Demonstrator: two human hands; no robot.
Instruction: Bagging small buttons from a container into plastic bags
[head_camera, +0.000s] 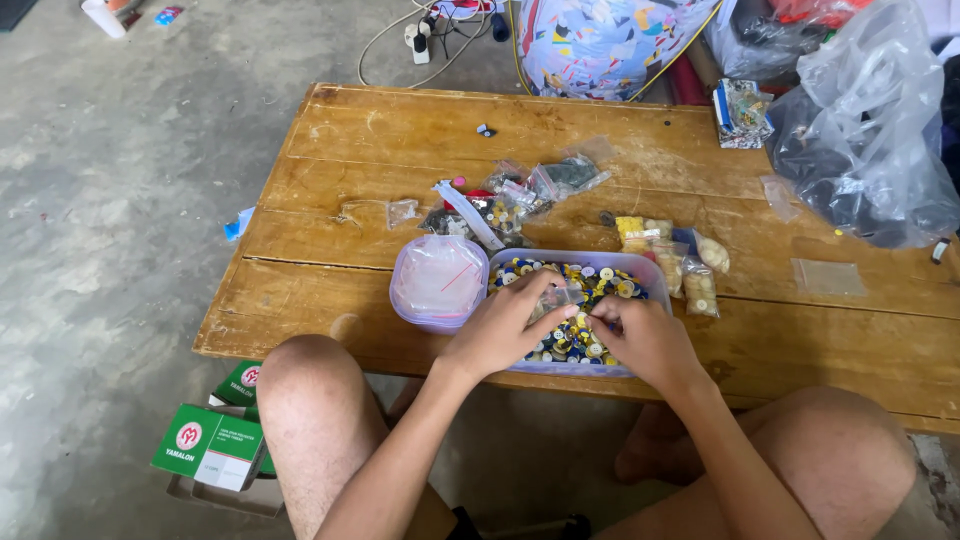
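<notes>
Both my hands over rectangular plastic tub (655, 272) of small round spools at bench (400, 140) front edge: left hand (500, 330) pinching small clear bag (556, 298), right hand (645, 338) fingertips closed on one spool beside bag.

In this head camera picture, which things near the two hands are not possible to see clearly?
- Small clear bag: head view, contents too small to tell; the left hand covers part.
- Right hand fingertips: buried among the small round pieces; grip unclear.
- Rectangular tub: near wall hidden by both hands.
- Round container: contents blurred behind its cloudy lid.
</notes>
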